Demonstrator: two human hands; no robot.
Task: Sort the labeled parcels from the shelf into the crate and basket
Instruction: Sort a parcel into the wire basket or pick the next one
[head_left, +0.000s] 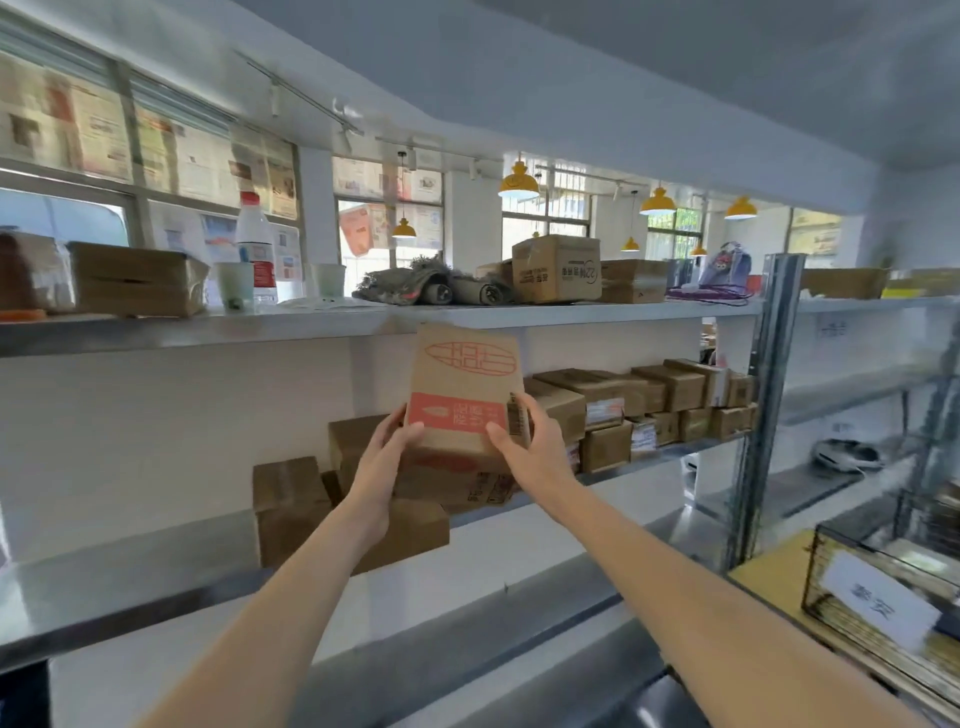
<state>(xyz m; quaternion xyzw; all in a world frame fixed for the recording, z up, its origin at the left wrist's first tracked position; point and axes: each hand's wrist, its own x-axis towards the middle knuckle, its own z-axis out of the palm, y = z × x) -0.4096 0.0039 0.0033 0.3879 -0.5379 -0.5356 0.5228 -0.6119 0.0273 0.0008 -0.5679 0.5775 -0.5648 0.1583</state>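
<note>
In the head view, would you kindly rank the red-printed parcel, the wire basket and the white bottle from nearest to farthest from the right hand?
1. Red-printed parcel: gripped by the right hand at its right edge.
2. Wire basket: low on the right, bearing a white label.
3. White bottle: on the top shelf, far left.

Parcel (462, 389) at centre held before the shelf (597, 317), left hand (382, 457) at its 8 o'clock, right hand (530, 452) at its 4, boxes (670, 400) on the shelf at 3 o'clock, basket (883, 597) at 4, bottle (255, 249) on top at 10.
</note>
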